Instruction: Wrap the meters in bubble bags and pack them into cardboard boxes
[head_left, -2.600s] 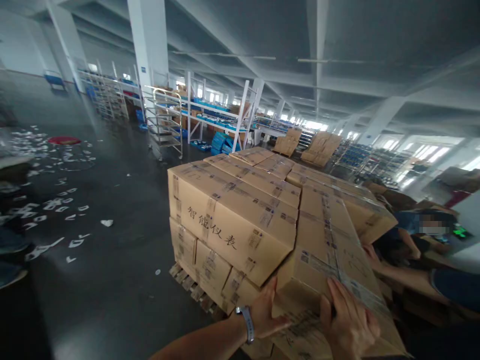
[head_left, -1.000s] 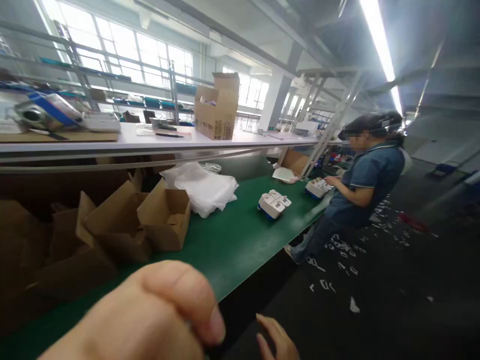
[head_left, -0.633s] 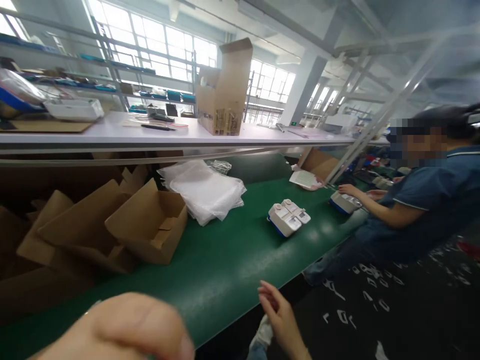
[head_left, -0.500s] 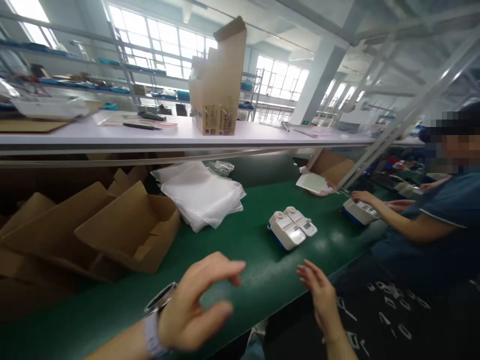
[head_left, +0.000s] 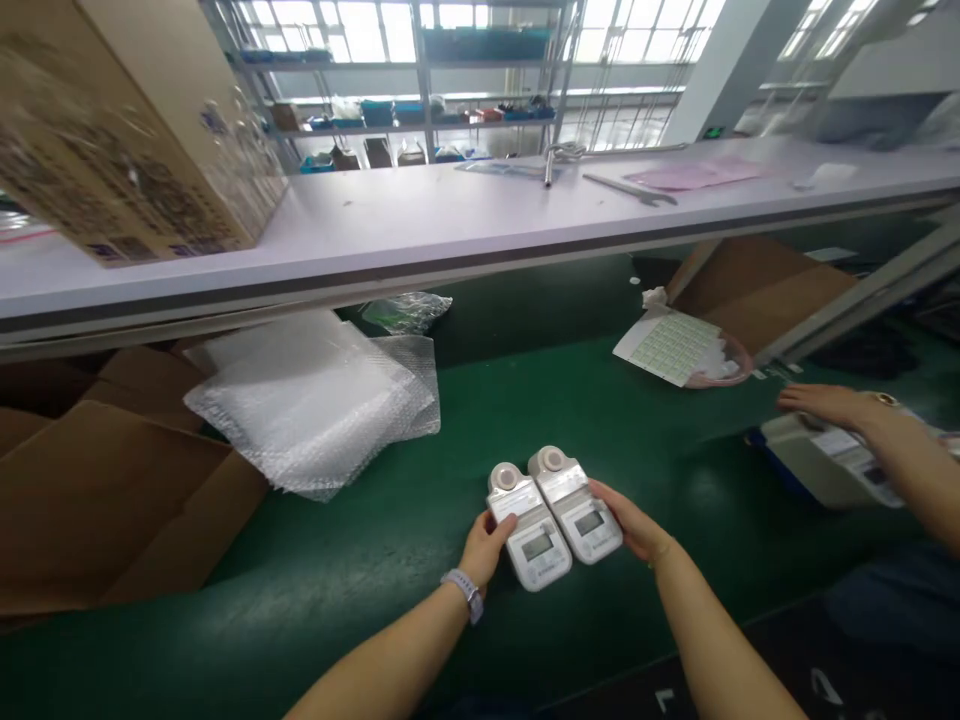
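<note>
Two white meters with small grey screens lie side by side on the green belt. My left hand, a watch on its wrist, grips the left meter along its left edge. My right hand holds the right meter along its right side. The fingers of both hands curl round the meters' edges.
A stack of bubble-wrap bags lies to the left, with flat and open cartons beyond it. A white shelf above the belt carries a cardboard box. A co-worker's hand rests on another meter at right. A label sheet lies behind.
I turned from a pallet of stacked cartons to the green belt. My hands came forward from open in the air and closed on the two meters.
</note>
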